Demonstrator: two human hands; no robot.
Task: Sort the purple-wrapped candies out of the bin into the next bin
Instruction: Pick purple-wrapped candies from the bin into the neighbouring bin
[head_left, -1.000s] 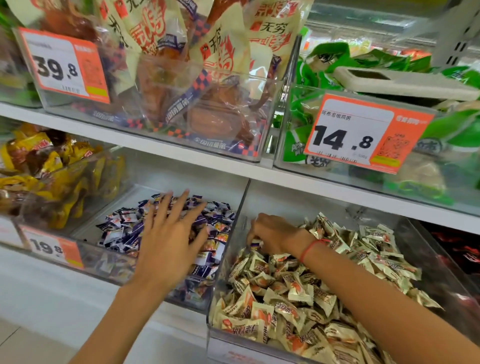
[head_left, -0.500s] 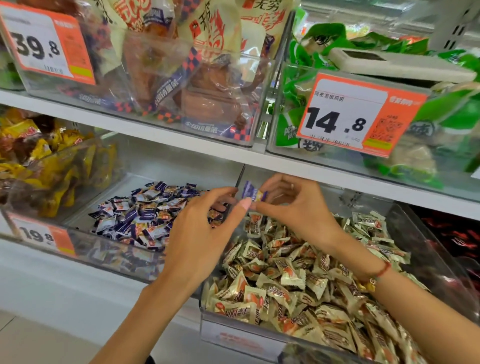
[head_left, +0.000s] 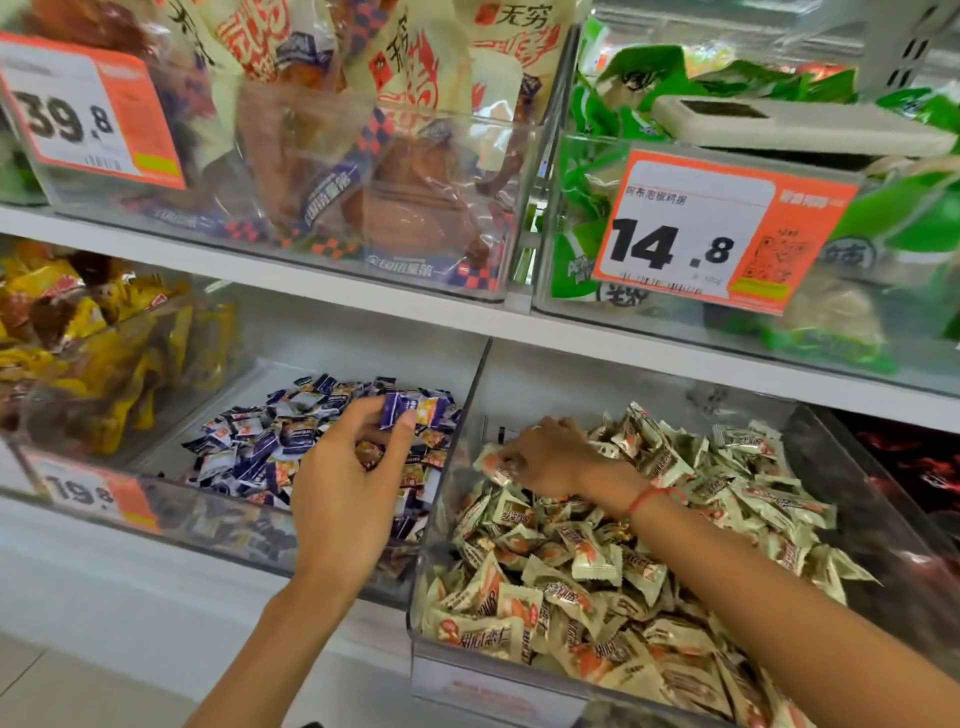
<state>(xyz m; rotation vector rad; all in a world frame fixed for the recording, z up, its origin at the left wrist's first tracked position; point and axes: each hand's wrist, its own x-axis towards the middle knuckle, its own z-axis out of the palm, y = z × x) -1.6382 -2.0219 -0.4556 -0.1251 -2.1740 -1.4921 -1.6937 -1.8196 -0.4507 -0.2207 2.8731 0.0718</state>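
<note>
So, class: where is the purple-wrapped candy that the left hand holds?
In the head view, the purple-wrapped candy is pinched by the left hand above the purple candy bin, left of the clear divider.

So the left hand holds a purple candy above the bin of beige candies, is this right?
Not quite. In the head view the left hand holds the purple candy above the bin of purple candies, not the beige one. The rest is correct.

Left hand (head_left: 348, 488) pinches purple candy (head_left: 402, 410) over purple bin (head_left: 249, 525); right hand (head_left: 545, 460) in beige candies (head_left: 597, 561).
</note>
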